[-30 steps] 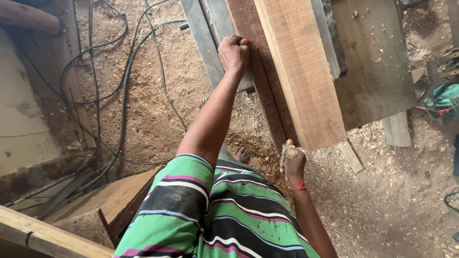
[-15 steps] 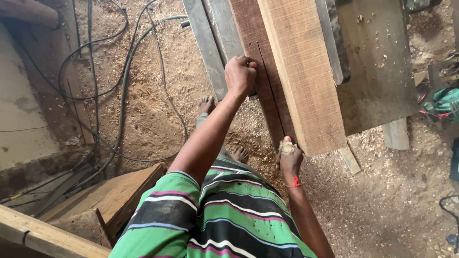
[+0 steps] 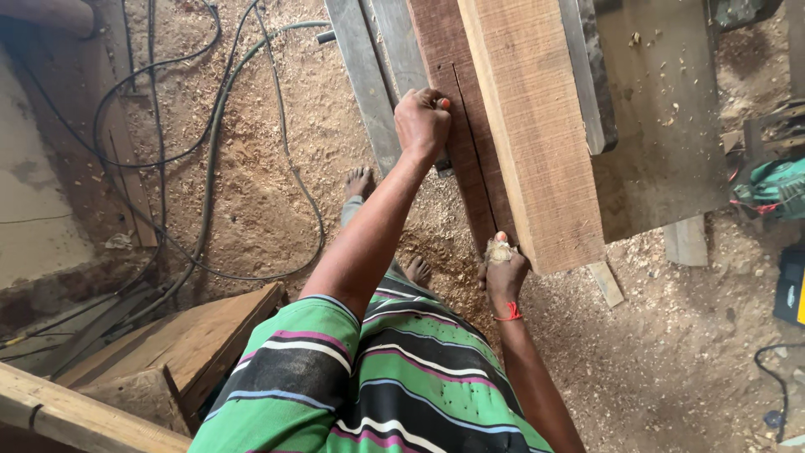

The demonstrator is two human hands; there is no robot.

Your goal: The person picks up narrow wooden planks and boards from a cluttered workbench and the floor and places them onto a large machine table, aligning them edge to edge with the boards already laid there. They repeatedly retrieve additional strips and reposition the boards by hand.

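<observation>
Left hand (image 3: 422, 124) fisted w/ small orange-tipped marker, pressed on reddish-brown wooden plank (image 3: 457, 126) beside dark line along its face; thick pale timber beam (image 3: 537, 126) stacked on plank's right part. Right hand (image 3: 504, 270), red thread at wrist, closed on pale fibrous wad at plank's near end. Below: sawdust-covered floor (image 3: 277, 168) w/ black cables (image 3: 168, 151), bare feet, green power tool (image 3: 776, 189) far right.

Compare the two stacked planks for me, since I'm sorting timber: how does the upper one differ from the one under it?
The upper plank is pale tan and unmarked; the lower plank is darker reddish-brown with a dark line running along it. The upper shows a broad face; the lower shows only a narrow strip. The left hand rests on the lower plank; the right hand is at their near ends. Both are rough-sawn, lying parallel.
</observation>
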